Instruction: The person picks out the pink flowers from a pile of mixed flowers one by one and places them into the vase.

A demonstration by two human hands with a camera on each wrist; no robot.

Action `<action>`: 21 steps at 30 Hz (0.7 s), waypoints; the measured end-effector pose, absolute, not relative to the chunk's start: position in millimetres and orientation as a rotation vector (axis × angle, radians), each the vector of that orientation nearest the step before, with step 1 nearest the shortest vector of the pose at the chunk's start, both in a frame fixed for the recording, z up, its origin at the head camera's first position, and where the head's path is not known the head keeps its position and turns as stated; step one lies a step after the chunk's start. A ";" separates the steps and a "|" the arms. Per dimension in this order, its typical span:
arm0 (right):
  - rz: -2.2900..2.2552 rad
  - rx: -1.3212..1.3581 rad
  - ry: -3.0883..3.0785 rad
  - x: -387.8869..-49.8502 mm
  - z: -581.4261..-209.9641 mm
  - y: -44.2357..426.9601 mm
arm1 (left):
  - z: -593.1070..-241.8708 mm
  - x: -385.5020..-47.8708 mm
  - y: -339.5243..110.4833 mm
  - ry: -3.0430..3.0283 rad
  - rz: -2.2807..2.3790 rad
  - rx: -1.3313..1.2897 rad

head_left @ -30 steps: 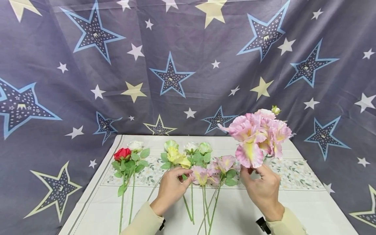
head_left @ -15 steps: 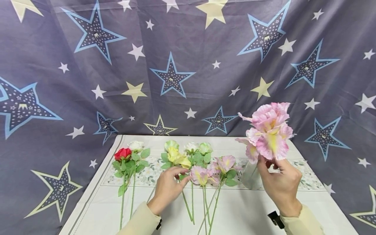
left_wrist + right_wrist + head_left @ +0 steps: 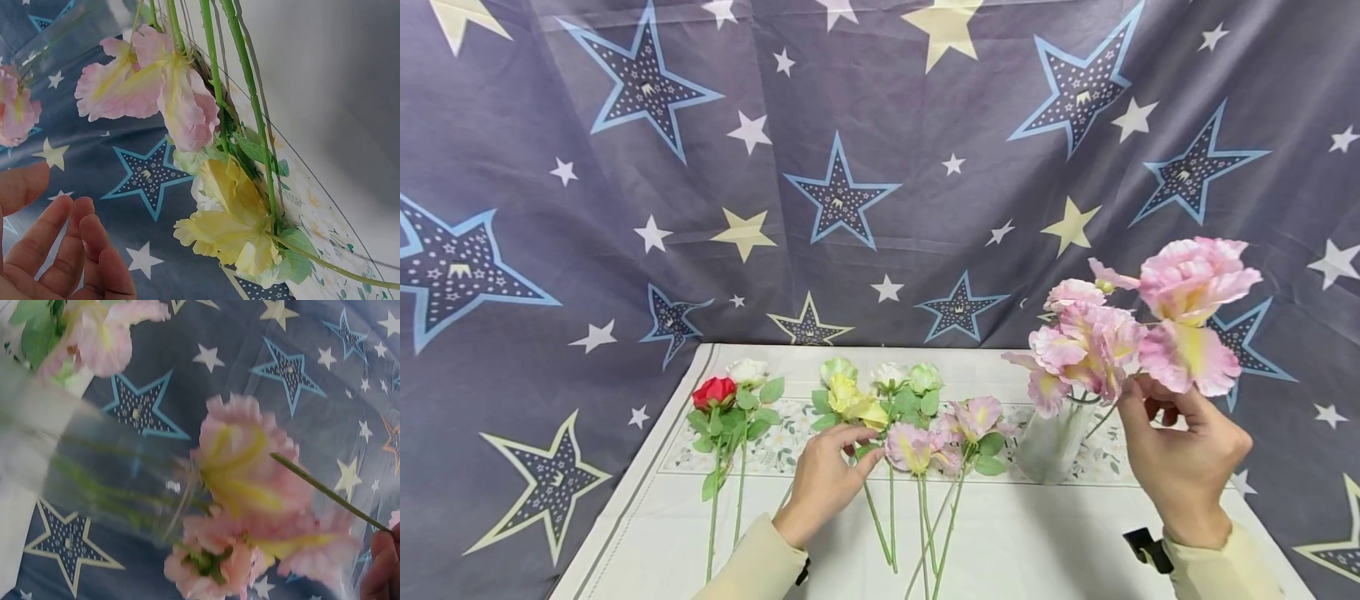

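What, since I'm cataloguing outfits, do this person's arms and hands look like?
The left sleeve and right sleeve are plain cream. A black piece juts out by the right one; another, mostly hidden, by the left. The left hand and right hand are bare.

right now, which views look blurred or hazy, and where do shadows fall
Right wrist: a milky haze, the clear cylindrical vase blurred, the thin olive-green stem at right crisper; left wrist: a soft grey shadow on the white tablecloth; head: mostly sharp, a shadow on that cloth too, near the vase.
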State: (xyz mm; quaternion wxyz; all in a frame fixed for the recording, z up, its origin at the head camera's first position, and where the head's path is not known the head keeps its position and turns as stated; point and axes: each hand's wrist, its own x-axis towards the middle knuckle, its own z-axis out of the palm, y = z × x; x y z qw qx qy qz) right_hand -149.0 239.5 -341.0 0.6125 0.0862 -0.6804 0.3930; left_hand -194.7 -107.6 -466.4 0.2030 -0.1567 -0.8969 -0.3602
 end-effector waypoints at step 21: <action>0.803 -0.038 -1.600 -173.7 -339.6 290.3 | -463.4 -193.8 -110.6 -2.527 -0.964 -0.413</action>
